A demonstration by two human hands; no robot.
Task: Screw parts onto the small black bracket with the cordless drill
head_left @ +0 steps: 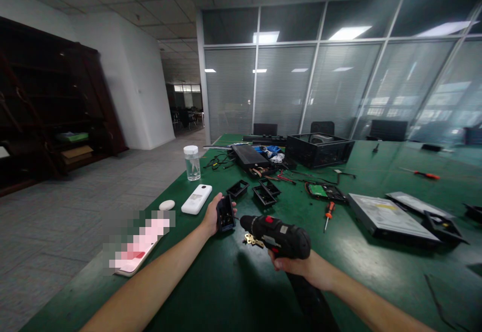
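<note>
My left hand [214, 215] grips a small black plastic box [226, 215], its open side turned toward me and several small brassy bits showing inside. My right hand [295, 266] is wrapped around the handle of a black cordless drill [276, 234] with red accents. The drill points left, its tip close to the box's right side; whether they touch I cannot tell. Below the drill's nose lies a small heap of brass-coloured metal pieces [253, 241]. Just beyond my hands sit similar black plastic boxes [264, 196], with another box [237, 189] to their left.
At left are a pink phone [141, 249], a white oval case [166, 205], a white power bank [196, 199] and a clear jar [193, 163]. A screwdriver [329, 215], silver drive [391, 219] and green circuit board [324, 191] lie right. A black computer case [320, 150] stands behind.
</note>
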